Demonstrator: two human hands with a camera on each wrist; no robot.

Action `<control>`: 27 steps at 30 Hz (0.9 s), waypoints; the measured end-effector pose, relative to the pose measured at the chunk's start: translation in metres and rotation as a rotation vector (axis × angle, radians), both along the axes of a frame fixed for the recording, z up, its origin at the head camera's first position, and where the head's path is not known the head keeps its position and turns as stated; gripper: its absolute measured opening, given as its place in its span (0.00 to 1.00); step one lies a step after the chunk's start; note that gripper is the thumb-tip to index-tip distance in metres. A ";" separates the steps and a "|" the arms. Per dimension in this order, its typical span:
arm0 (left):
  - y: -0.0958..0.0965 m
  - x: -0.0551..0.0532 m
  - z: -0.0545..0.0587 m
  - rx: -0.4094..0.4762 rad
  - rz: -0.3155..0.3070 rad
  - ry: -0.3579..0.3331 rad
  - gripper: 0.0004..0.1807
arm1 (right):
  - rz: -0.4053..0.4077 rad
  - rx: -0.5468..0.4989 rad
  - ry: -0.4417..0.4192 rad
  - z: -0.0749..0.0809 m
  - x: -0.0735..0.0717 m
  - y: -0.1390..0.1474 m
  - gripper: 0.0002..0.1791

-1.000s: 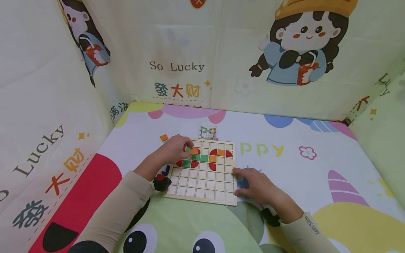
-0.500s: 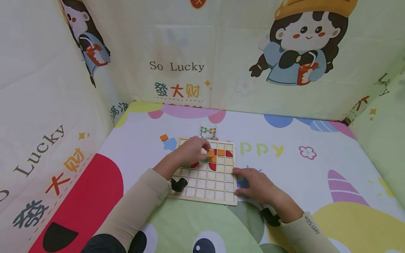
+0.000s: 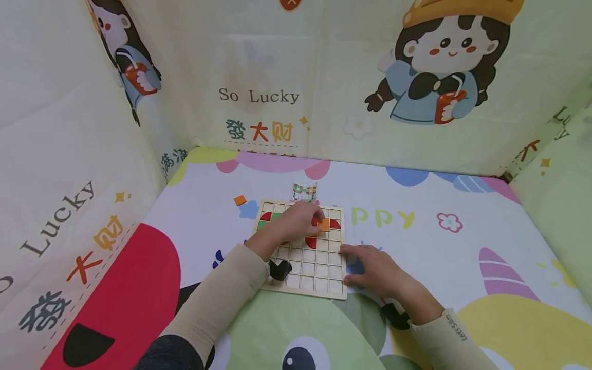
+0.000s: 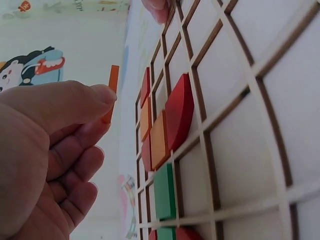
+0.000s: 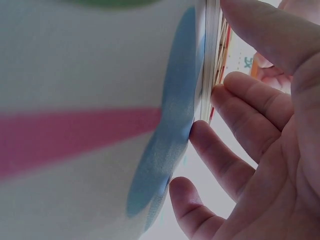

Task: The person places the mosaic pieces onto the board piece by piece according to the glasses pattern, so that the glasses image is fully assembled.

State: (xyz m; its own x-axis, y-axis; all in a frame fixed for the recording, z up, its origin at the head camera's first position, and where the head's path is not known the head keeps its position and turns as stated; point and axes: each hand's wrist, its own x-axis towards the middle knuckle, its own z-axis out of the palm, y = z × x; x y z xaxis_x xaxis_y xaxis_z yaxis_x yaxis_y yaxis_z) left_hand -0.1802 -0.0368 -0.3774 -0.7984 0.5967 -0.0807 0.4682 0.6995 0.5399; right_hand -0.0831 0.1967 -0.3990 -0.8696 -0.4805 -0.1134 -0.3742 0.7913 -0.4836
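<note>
Between thumb and index finger, my left hand (image 3: 296, 224) pinches an orange square tile (image 4: 114, 80). It holds the tile on edge, raised over the far part of a wooden grid board (image 3: 305, 270). In the left wrist view, set tiles stand in the board's cells: a red rounded tile (image 4: 180, 112), an orange tile (image 4: 159, 141) and a green tile (image 4: 164, 192). At the board's right side, the thumb and fingertips of my right hand (image 3: 375, 271) rest against the edge, spread and relaxed. My left hand and forearm cover part of the tiled rows in the head view.
Behind the board lies a small pattern card (image 3: 303, 193). A loose orange tile (image 3: 240, 200) is on the printed tablecloth beyond the far left corner. Blue pieces (image 3: 217, 258) lie left of the board, partly behind my left sleeve. A printed cloth wall (image 3: 333, 133) rises behind.
My left hand has carried the orange tile rightward across the board, from the left cluster of tiles to over the right cluster. My right hand stays at the board's edge.
</note>
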 end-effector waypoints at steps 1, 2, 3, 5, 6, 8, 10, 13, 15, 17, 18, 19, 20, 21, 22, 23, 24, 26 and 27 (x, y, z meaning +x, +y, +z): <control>0.002 0.000 0.000 0.000 -0.001 -0.005 0.13 | 0.000 -0.002 -0.003 0.000 0.000 0.000 0.37; 0.004 0.000 -0.001 -0.002 0.002 -0.014 0.14 | -0.001 -0.004 -0.007 0.001 0.000 0.000 0.37; 0.005 0.000 -0.002 -0.004 0.005 -0.020 0.14 | -0.003 -0.006 -0.011 0.001 0.000 0.000 0.37; 0.008 0.001 -0.003 -0.003 0.015 -0.030 0.14 | -0.001 -0.008 -0.014 0.002 0.001 -0.001 0.37; 0.009 0.001 -0.003 -0.004 0.019 -0.031 0.14 | 0.001 -0.008 -0.013 0.002 0.001 -0.001 0.37; 0.010 0.001 -0.004 -0.009 0.026 -0.033 0.14 | 0.000 -0.009 -0.014 0.002 0.001 0.000 0.37; 0.012 0.001 -0.005 -0.016 0.025 -0.028 0.14 | 0.000 -0.007 -0.013 0.002 0.001 0.000 0.37; 0.014 0.000 -0.006 -0.033 0.021 -0.028 0.14 | 0.001 -0.005 -0.010 0.002 0.001 0.000 0.37; 0.016 0.000 -0.007 -0.045 0.021 -0.028 0.14 | 0.002 -0.004 -0.008 0.001 0.001 0.000 0.37; 0.017 -0.001 -0.007 -0.057 0.022 -0.026 0.14 | 0.004 -0.007 -0.003 0.001 0.001 0.000 0.37; 0.018 -0.001 -0.008 -0.061 0.023 -0.026 0.15 | 0.005 -0.007 -0.001 0.001 0.001 0.001 0.37; 0.019 -0.001 -0.008 -0.063 0.025 -0.027 0.15 | 0.005 -0.008 0.001 0.001 0.001 0.001 0.37; 0.020 -0.001 -0.009 -0.067 0.025 -0.027 0.15 | 0.005 -0.009 0.002 0.001 0.001 0.000 0.37; 0.020 -0.001 -0.009 -0.070 0.027 -0.030 0.15 | 0.006 -0.011 0.002 0.001 0.001 0.000 0.37; 0.021 -0.001 -0.009 -0.075 0.026 -0.032 0.15 | 0.007 -0.011 0.002 0.001 0.001 0.000 0.37; 0.022 -0.001 -0.009 -0.081 0.026 -0.033 0.15 | 0.007 -0.013 0.002 0.001 0.001 0.000 0.37; 0.023 -0.001 -0.010 -0.087 0.027 -0.034 0.15 | 0.008 -0.013 0.002 0.001 0.001 0.000 0.37; 0.024 -0.001 -0.010 -0.100 0.031 -0.038 0.15 | 0.009 -0.015 0.002 0.001 0.001 0.000 0.37; 0.025 -0.001 -0.010 -0.107 0.032 -0.037 0.16 | 0.009 -0.015 0.004 0.001 0.001 0.000 0.37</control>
State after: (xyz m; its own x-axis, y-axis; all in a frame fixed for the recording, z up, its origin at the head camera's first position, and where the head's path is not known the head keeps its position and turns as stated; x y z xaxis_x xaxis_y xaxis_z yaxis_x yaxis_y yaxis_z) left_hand -0.1813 -0.0121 -0.3874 -0.8124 0.5571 -0.1723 0.4256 0.7685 0.4777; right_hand -0.0821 0.1971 -0.3975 -0.8657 -0.4899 -0.1031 -0.3831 0.7807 -0.4937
